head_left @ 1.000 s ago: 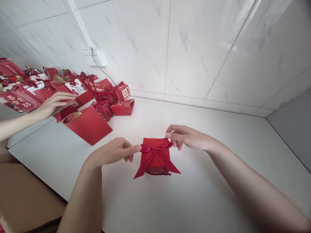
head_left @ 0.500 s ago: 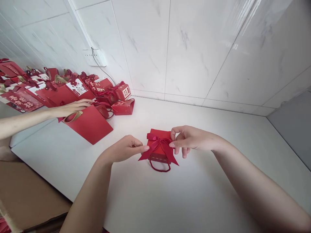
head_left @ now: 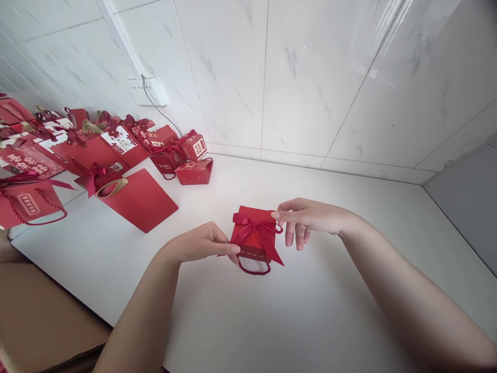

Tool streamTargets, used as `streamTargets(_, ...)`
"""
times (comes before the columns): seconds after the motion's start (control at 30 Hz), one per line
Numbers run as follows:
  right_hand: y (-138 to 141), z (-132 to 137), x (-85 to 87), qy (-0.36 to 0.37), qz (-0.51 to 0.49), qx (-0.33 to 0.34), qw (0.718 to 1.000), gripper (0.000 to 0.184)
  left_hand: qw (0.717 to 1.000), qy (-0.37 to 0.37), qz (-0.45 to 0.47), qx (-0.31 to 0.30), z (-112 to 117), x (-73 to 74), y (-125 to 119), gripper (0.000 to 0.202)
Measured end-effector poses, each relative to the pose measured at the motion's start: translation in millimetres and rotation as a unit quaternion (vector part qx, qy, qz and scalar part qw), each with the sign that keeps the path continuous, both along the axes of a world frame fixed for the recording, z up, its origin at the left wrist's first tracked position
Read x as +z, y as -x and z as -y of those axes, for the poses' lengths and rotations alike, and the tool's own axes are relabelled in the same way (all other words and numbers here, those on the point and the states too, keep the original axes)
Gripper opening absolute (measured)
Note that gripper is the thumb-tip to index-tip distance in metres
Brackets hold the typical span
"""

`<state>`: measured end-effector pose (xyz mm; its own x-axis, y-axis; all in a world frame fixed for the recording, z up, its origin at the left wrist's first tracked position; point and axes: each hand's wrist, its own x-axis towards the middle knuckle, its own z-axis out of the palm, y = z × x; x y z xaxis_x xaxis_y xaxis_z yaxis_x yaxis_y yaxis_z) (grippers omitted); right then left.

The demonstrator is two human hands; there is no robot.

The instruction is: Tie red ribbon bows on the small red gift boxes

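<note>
On the counter (head_left: 310,311), both hands' fingers (head_left: 229,249) pinch the bow (head_left: 257,231).

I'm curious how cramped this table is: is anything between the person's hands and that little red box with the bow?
Nothing visible. The left hand pinches the ribbon at the red box's left edge; the right hand pinches its right loop. The other red bags lie apart, far left by the wall.
</note>
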<state>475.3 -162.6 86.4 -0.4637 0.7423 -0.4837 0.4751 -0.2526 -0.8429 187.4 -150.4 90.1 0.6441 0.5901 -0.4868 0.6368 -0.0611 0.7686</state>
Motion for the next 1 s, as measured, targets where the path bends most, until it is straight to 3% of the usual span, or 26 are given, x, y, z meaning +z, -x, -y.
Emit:
streamTargets(0.17, 0, -1, -1.9, 0.004, 0.016, -0.010, 1.000, 0.057, 1.000, -0.005, -0.007, -0.023, -1, 1.4, 3, 0.043)
streamTargets(0.4, 2, 0, 2.4, -0.002, -0.068, -0.010, 0.998, 0.042, 1.000, 0.014, 0.003, -0.026, -2, 1.7, 4, 0.040)
streamTargets(0.67, 3, -3, -4.2, -0.011, -0.172, 0.000, 0.985, 0.032, 0.997, 0.060, 0.048, -0.032, -5, 2.0, 5, 0.037)
streamTargets(0.87, 5, -3, -4.6, 0.006, -0.132, 0.058, 0.989, 0.035, 0.997, 0.042, 0.041, -0.039, -6, 2.9, 8, 0.036)
streamTargets(1.0, 4, -6, -9.1, -0.013, -0.144, 0.050, 0.988, 0.037, 0.998, 0.040, 0.042, -0.037, -8, 2.5, 10, 0.036)
